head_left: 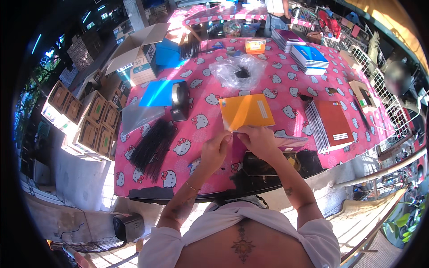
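Note:
An orange-covered notebook (250, 111) lies in front of me on the table, its near edge at my hands. My right hand (258, 141) is closed on that near edge, fingers bent at the left corner. Beside it, my left hand (215, 149) is closed with thumb and fingertips together, by the same corner. What its fingertips hold is too small to make out. Under and just right of my right hand lie purple-covered spiral notebooks (291, 142), partly hidden by my wrist. A bundle of black binding coils (152, 147) lies to the left.
Red spiral notebooks (333, 125) are stacked at right, blue notebooks (309, 58) farther back. A black curved device (180, 100), blue sheets (158, 93) and a clear plastic bag (237, 71) lie beyond my hands. An open carton (140, 58) stands at the far left. A person (278, 15) stands behind the table.

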{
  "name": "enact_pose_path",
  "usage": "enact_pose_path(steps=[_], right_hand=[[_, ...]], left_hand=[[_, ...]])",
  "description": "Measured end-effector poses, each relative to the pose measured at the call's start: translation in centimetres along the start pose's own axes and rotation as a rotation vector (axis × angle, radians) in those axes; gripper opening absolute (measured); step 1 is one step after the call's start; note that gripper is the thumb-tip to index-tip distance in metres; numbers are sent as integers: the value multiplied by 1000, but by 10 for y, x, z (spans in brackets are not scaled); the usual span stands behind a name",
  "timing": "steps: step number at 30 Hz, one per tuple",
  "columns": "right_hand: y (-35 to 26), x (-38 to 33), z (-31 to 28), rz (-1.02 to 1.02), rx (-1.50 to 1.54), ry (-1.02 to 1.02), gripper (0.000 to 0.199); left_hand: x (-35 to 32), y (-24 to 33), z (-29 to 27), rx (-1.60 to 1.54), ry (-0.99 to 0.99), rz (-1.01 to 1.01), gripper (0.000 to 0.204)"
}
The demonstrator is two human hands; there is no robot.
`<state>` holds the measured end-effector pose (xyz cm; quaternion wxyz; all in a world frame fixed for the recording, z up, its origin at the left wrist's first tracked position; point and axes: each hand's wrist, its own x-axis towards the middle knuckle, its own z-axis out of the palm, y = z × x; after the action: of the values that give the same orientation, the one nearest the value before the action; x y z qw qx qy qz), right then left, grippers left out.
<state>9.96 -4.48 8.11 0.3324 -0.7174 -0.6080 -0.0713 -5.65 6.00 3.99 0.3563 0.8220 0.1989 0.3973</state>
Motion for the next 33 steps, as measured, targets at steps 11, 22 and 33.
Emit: enact_pose_path(steps=[11, 22, 33], right_hand=[[3, 0, 0, 83, 32, -87, 19], [7, 1, 1, 64, 18, -103, 18], [8, -1, 3, -17, -8, 21, 12]], left_hand=[[6, 3, 0, 13, -32, -115, 12], [13, 7, 2, 28, 23, -72, 12], [9, 1, 13, -1, 67, -173, 12]])
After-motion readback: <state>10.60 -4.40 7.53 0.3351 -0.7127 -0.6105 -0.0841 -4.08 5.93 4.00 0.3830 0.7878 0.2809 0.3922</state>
